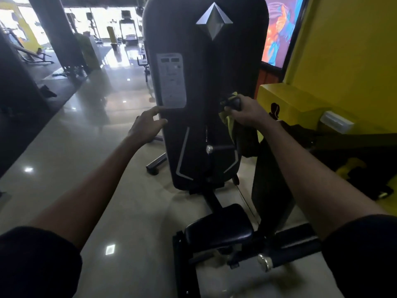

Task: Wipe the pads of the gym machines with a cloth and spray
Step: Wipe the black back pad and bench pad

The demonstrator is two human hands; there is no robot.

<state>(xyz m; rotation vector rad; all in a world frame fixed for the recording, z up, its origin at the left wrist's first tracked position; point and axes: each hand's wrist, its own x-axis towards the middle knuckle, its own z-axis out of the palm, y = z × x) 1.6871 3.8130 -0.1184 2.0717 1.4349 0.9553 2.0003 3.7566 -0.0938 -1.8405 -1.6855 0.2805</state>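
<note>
The right hand [245, 110], at 2 o'clock, grips a yellow-green cloth [228, 123] bunched with a dark trigger-like object [233, 103], probably the spray. The left hand [146, 125], fingers loosely spread, touches the tall black machine shroud [206, 67]. The black padded seat [219, 230] lies at 6 o'clock. That crowded one-handed grip could let the cloth slip.

A tall machine panel [204, 82] of dark, matt, smooth plastic carries a shiny faceted metal emblem [214, 21] and a polished chrome knob [209, 149], beside a soft yellow-green fabric cloth [228, 123], above a smooth, slightly glossy black seat pad [219, 224] and a mirror-glossy pale floor [86, 136].
</note>
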